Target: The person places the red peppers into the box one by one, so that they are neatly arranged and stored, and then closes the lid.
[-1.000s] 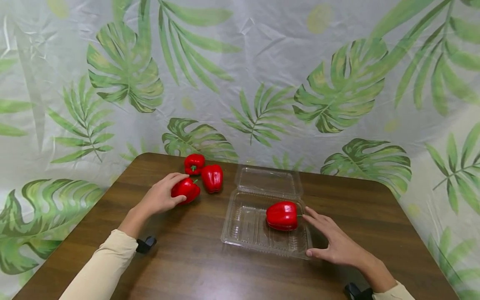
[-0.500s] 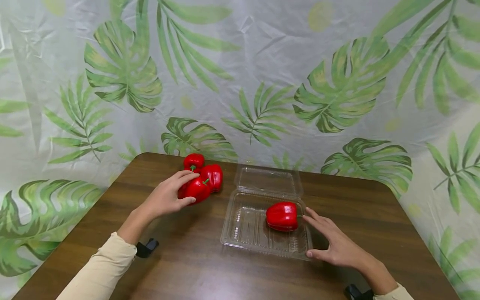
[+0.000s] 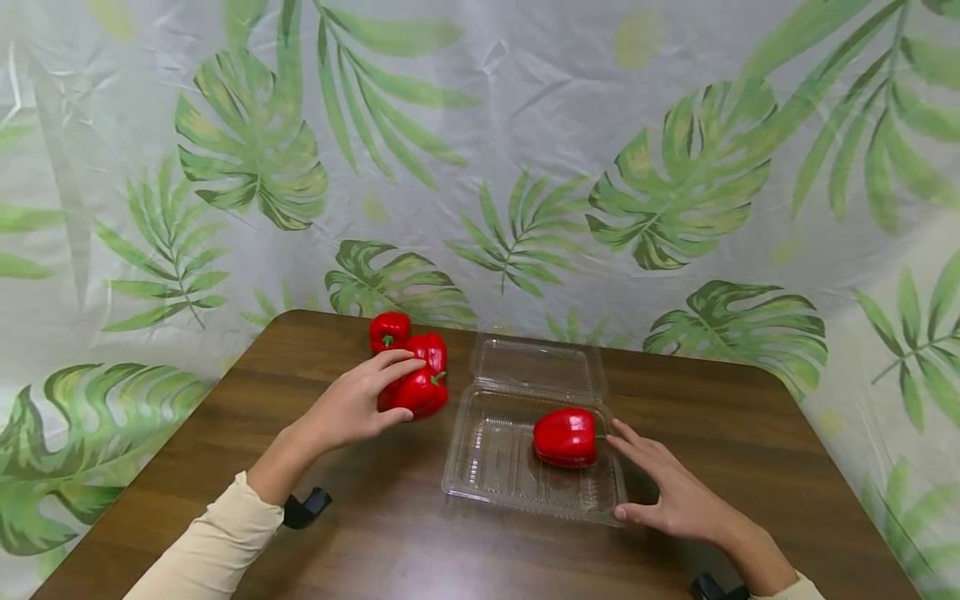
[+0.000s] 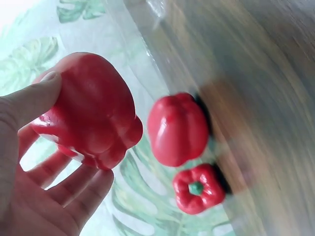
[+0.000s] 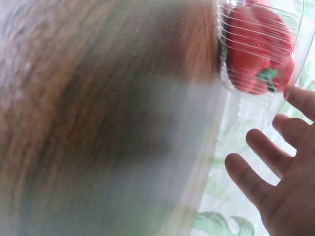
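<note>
**Glossy red, lobed bell pepper with a green stem (image 3: 423, 396) grasped in the left hand (image 3: 360, 398)**

The pepper is held at the left of the wooden table, its stem toward the clear container side. The left thumb and fingers grip its body from either side; in the left wrist view a gap separates it from two further peppers. These, a blocky red bell pepper (image 3: 432, 348) and a smaller red bell pepper with a green stem (image 3: 390, 329), stand close together behind it. To the right lies a hinged, ribbed container of clear plastic (image 3: 487, 454), its lid (image 3: 536, 365) folded back. Inside its right half, a red bell pepper lies on its side (image 3: 564, 437), stem pointing right. The right hand (image 3: 671, 487) grasps nothing: fingers extended and spread, fingertips and thumb at the container's right rim; contact cannot be told. Beneath is a dark brown wood-grain table (image 3: 375, 533); behind hangs a pale, leaf-printed sheet (image 3: 540, 108).
</note>
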`<state>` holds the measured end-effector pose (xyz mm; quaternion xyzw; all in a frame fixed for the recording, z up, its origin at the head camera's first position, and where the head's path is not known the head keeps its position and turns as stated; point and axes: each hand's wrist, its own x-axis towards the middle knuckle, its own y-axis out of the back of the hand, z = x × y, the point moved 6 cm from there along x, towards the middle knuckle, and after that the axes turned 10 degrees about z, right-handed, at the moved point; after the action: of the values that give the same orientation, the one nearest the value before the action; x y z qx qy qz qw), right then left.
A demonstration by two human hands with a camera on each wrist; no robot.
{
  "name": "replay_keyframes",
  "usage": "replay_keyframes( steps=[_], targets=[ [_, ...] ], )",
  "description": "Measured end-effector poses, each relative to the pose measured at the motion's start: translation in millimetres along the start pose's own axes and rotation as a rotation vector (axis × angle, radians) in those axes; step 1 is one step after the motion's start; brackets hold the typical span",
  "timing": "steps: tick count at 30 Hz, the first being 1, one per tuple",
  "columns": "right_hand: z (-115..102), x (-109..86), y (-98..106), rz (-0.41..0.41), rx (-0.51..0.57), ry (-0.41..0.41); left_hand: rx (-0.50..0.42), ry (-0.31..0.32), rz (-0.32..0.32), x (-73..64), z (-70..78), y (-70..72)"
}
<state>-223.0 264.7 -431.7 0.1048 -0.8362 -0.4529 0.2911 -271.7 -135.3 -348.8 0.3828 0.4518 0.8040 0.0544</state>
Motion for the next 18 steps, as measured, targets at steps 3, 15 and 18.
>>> replay_keyframes(
  steps=[3,15,18],
  targets=[
    [0.2,-0.6,1.0,0.003,-0.006,0.001,-0.019,-0.025,-0.008,3.0,11.4,-1.4],
    [1.8,-0.5,0.2,-0.003,-0.012,-0.009,-0.037,-0.116,-0.057,8.5,48.8,-3.5],
    [1.0,0.0,0.7,-0.006,-0.011,-0.011,-0.048,-0.127,-0.073,7.5,57.4,-5.2]
  ],
)
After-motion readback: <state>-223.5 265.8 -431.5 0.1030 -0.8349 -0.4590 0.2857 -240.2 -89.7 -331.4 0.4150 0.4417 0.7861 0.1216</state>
